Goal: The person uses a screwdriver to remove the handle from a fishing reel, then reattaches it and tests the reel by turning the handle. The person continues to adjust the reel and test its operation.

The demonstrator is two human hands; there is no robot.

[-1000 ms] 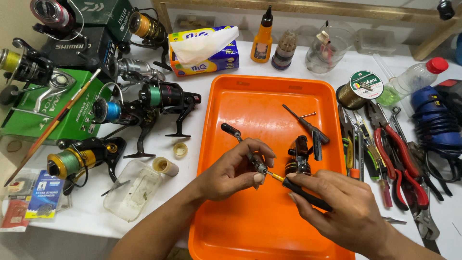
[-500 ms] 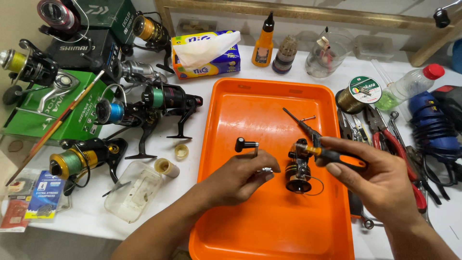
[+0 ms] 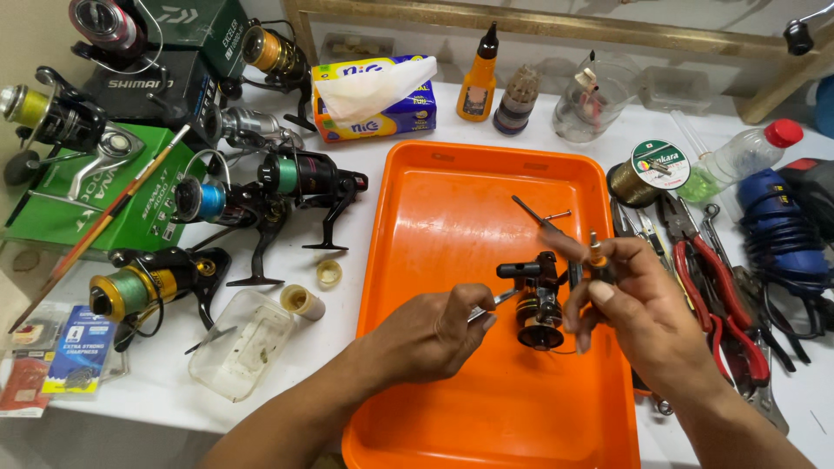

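A small black fishing reel [image 3: 539, 313] with a gold spool stands over the orange tray [image 3: 452, 217]. My right hand [image 3: 638, 308] grips the reel from the right and also holds a screwdriver [image 3: 596, 254] with an orange band, tip upward, between its fingers. My left hand [image 3: 430, 334] pinches a thin silver shaft [image 3: 488, 305] that sticks out of the reel's left side. The reel's black crank knob [image 3: 514, 270] points left above that shaft. A slim black tool [image 3: 532, 213] lies on the tray behind the reel.
Several spinning reels [image 3: 287, 178] and reel boxes [image 3: 104, 191] crowd the table's left side. A clear plastic dish [image 3: 239, 343] sits near the front edge. A tissue box [image 3: 373, 95], an oil bottle [image 3: 479, 82] and a jar [image 3: 599, 95] stand at the back. Pliers [image 3: 721, 287], a line spool [image 3: 643, 169] and blue cable [image 3: 782, 230] lie on the right.
My right hand has swung the screwdriver up from pointing at the part in my left hand and closed on the reel. My left hand has shifted right toward the reel's side.
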